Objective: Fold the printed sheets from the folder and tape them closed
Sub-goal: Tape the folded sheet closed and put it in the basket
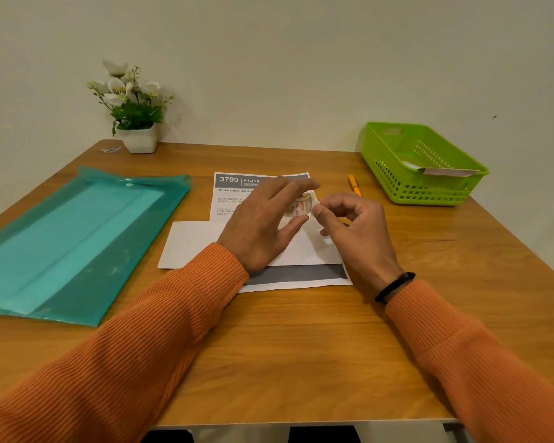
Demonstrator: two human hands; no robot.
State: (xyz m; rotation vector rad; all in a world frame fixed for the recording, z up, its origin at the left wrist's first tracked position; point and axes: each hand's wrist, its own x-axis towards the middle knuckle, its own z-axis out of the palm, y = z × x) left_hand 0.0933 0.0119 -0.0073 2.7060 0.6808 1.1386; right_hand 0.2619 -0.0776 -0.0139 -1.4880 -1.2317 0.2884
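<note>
A person in orange ribbed sleeves sits at a wooden bench (301, 346) against a pale wall, both arms reaching forward over it.

The left hand (263, 225) hovers above the papers with its grip around a small roll of patterned tape (299, 206), fingers over the top and thumb beneath. The right hand (355, 225), just beside it, has its grip pinched, thumb and forefinger meeting at the roll's edge; it seems to hold the loose end of the tape, though that spot is too small to be certain. A black band (394, 287) circles the right wrist.

Under the hands, near the middle of the bench, lies a printed sheet (237, 193) headed "3799 KITCHEN", flat and unfolded. Across its lower half lies a folded white sheet (192, 244), blank side up, jutting out to the left.

To the left lies a translucent teal folder (77, 238), flat, with pale paper showing through it. At the far left corner stands a small white pot of white flowers (135, 113). At the far right sits a green plastic basket (422, 164) with slotted walls, holding a folded paper piece that leans on its near rim. An orange pen (354, 184) lies between the basket and the printed sheet.
</note>
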